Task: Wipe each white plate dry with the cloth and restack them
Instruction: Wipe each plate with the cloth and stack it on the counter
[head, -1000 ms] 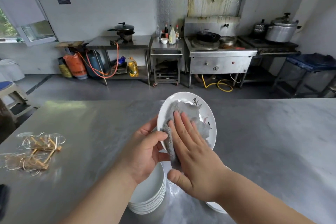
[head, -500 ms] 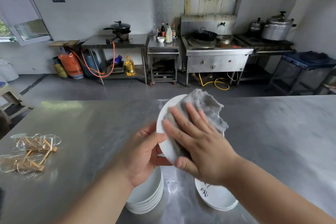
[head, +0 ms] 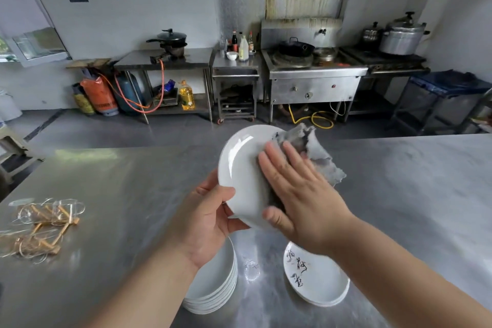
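Steel table (head: 119, 194): brushed worktop across the lower view. It carries both piles, with a glinting (possibly wet) patch between them.
Tall stack (head: 218, 287): plain white plates under the left wrist, probably those waiting to be dried (a guess from its height). The forearm covers its near side.
Low stack (head: 319, 285): a few plates with black brush lettering, right of the tall one and apart from it. This is likely the dried pile, kept on the wiping hand's side for an easy set-down.
Held plate (head: 242, 168): raised above the table between the stacks, tilted toward the camera so its face is open to the wipe.
Right hand (head: 300, 194): fingers straight and slightly spread, flat on the cloth, pressing it to the plate's right half.
Left hand (head: 210, 216): thumb over the lower rim, fingers wrapped behind — clamped on the plate to brace it against the push.
Cloth (head: 316, 152): grey and bunched — its loose end juts past the plate's far right edge.
Hidden: the plate's right half lies under cloth and hand, and most of the left fingers are out of sight.
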The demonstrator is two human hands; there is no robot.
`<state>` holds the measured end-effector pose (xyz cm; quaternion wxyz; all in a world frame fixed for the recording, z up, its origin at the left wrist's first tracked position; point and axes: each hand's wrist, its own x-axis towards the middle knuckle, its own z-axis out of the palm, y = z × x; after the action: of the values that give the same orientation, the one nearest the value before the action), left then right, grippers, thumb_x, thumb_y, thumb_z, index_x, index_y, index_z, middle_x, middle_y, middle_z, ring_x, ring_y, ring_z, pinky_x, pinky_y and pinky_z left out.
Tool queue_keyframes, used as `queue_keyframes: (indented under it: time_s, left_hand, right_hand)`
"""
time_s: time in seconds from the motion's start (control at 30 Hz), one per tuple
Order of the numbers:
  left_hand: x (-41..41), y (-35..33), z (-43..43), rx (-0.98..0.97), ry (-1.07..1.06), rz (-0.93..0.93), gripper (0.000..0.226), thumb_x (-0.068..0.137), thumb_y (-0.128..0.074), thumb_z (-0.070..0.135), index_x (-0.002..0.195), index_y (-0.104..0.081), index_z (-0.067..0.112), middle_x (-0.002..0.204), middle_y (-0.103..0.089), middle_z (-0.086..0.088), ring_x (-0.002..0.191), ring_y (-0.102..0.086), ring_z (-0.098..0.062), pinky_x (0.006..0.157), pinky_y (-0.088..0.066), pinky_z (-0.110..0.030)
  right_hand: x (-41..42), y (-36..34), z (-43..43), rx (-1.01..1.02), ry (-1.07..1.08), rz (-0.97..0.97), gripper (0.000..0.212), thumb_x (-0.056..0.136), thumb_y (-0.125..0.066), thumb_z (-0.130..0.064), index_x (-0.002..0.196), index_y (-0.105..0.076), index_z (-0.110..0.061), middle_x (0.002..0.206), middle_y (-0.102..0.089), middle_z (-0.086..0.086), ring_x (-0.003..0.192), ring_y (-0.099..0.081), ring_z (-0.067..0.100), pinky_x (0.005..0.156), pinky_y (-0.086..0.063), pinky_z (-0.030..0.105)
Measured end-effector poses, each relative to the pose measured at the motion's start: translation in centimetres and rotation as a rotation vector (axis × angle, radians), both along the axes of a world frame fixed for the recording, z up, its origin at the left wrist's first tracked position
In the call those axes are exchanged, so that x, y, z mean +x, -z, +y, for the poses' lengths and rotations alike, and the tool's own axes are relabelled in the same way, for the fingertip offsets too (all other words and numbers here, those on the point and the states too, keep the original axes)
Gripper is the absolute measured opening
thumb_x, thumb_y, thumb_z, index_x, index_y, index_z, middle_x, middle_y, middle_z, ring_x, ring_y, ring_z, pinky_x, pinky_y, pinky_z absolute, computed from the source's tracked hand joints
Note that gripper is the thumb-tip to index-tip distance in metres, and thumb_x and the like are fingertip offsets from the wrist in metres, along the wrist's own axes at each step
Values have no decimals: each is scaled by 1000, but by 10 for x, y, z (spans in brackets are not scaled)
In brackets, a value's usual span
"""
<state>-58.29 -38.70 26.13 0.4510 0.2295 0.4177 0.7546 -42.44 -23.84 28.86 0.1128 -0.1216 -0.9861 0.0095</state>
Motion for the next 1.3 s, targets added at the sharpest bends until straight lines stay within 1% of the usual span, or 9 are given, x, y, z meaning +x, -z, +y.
queue_keyframes:
  time_s: [0.2, 0.33, 0.53, 0.73, 0.83, 0.93, 1.1, 1.2, 1.3]
  left_hand:
    - [-1, -4, 8, 38, -87, -24, 44, 85, -59, 10, 118, -79, 30, 118, -78, -12, 95, -78, -25, 65, -64, -42]
    - [10, 3, 11, 1, -97, -19, 41, 85, -63, 7, 119, -78, 26, 113, -78, -12, 83, -77, -20, 53, -58, -30]
    - [-5, -1, 6, 41, -91, -57, 45, 83, -61, 9, 120, -78, 29, 122, -76, -16, 103, -72, -32, 74, -64, -50]
    - [11, 3, 12, 11, -80, -14, 39, 86, -66, 12, 121, -78, 24, 122, -77, -15, 103, -77, -23, 72, -63, -34]
    - [6, 6, 7, -10, -50, -22, 43, 88, -63, 13, 127, -75, 26, 123, -76, -13, 100, -77, -23, 67, -63, -40]
    - [6, 8, 2, -11, 15, 20, 51, 87, -67, 17, 137, -69, 26, 127, -74, -16, 106, -76, -33, 77, -63, -52]
    - [13, 4, 5, -38, -33, 51, 51, 81, -71, 17, 132, -72, 25, 125, -76, -13, 102, -76, -23, 64, -61, -36]
    - [12, 4, 1, -49, -12, 48, 52, 83, -69, 16, 134, -71, 24, 129, -74, -13, 109, -74, -28, 72, -64, -41]
    - [14, 4, -3, -97, 86, 93, 49, 83, -68, 16, 132, -71, 21, 117, -75, -21, 94, -75, -30, 71, -63, -47]
  right_hand:
    - [12, 22, -39, -104, -7, -24, 106, 90, 0, -83, 165, -3, -8, 173, 7, 15, 160, 10, 36, 129, -10, 55]
    - [14, 37, -54, -197, -145, 0, 99, 93, -3, -81, 167, -1, -15, 175, 4, 6, 161, 9, 29, 130, -12, 52]
    - [22, 27, -11, -102, 15, -18, 99, 87, 10, -84, 165, -2, -23, 173, 7, -2, 160, 18, 22, 130, -7, 49]
    - [9, 37, -45, -240, -214, 83, 91, 97, -11, -78, 168, -7, -21, 176, -2, -3, 162, 2, 28, 129, -14, 53]
    - [7, 23, -19, -84, -115, 8, 91, 91, 0, -80, 166, 3, -30, 174, 10, -8, 160, 14, 26, 129, -9, 55]
    - [12, 12, 3, -64, 83, -41, 92, 83, 15, -84, 162, 17, -36, 169, 27, -14, 155, 33, 26, 126, -1, 58]
    - [12, 33, -38, -194, -169, 38, 89, 97, -11, -79, 167, -2, -25, 175, 7, -2, 160, 15, 33, 128, -8, 61]
    - [9, 29, -31, -176, -167, 39, 89, 96, -5, -79, 167, -5, -25, 175, 6, -2, 160, 14, 31, 127, -13, 60]
    - [1, 9, -11, -103, -96, 74, 92, 93, -2, -79, 166, -7, -24, 175, 8, 0, 160, 16, 31, 127, -10, 60]
